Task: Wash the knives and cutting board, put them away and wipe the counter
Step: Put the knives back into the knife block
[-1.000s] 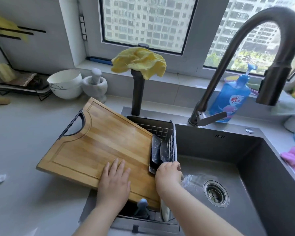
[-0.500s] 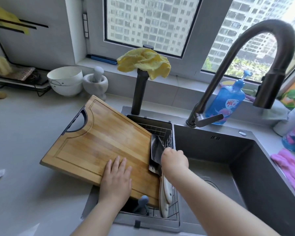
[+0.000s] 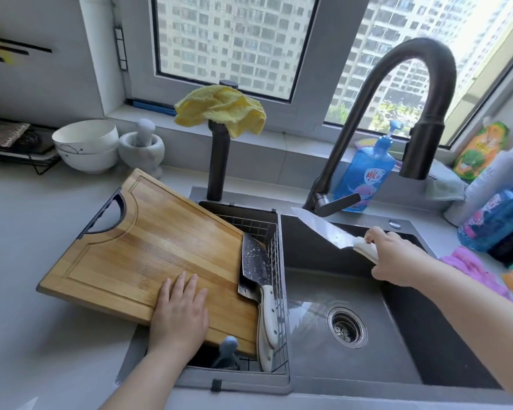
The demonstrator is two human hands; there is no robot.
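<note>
Leftmost, the cutting board (image 3: 137, 255) lies half over the counter, pressed by the flat, open-fingered left hand (image 3: 179, 315). A cleaver (image 3: 253, 270) rests at its right edge. The right hand (image 3: 397, 255) grips a knife (image 3: 323, 229) over the sink (image 3: 317, 270). Washing seems barely begun; storing and wiping remain.

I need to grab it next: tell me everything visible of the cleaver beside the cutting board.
The cleaver has a broad dark blade speckled with pale flecks and a white riveted handle. It lies in the wire basket, blade away from the person, against the edge of the cutting board. No hand touches it.
</note>
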